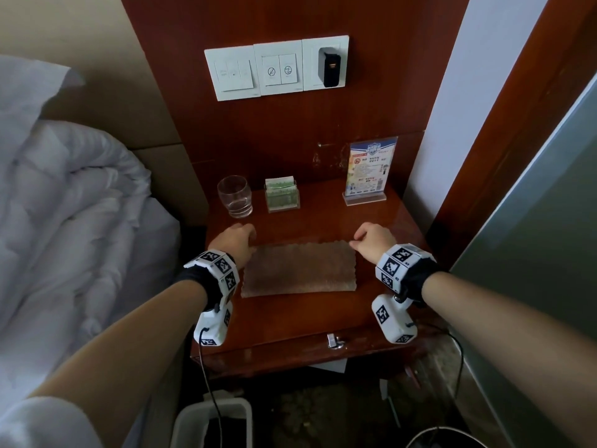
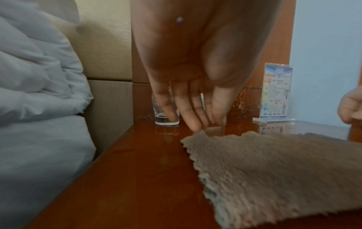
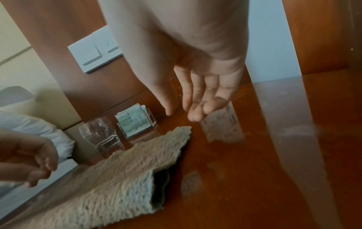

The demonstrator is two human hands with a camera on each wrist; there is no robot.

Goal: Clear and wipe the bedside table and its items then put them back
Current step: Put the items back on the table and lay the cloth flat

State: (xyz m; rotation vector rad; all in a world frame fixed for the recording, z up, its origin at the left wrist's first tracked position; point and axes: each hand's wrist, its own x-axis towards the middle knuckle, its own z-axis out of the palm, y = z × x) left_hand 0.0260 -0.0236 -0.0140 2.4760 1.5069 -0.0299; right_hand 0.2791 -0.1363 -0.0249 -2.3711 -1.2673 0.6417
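Note:
A brown fuzzy cloth (image 1: 298,270) lies folded flat in the middle of the glossy wooden bedside table (image 1: 371,312). My left hand (image 1: 240,236) is at the cloth's far left corner. In the left wrist view its straight fingers (image 2: 195,124) point down, tips at the edge of the cloth (image 2: 274,170). My right hand (image 1: 368,237) hovers over the far right corner, fingers (image 3: 192,111) relaxed and holding nothing, just above the cloth (image 3: 117,178). Along the back stand a drinking glass (image 1: 235,197), a clear holder of green cards (image 1: 281,195) and an acrylic sign stand (image 1: 370,169).
A bed with a white duvet (image 1: 64,221) presses against the table's left side. Wall switches and a plugged-in black adapter (image 1: 329,67) sit above. A drawer handle (image 1: 334,341) is at the front edge, a white bin (image 1: 210,421) on the floor below.

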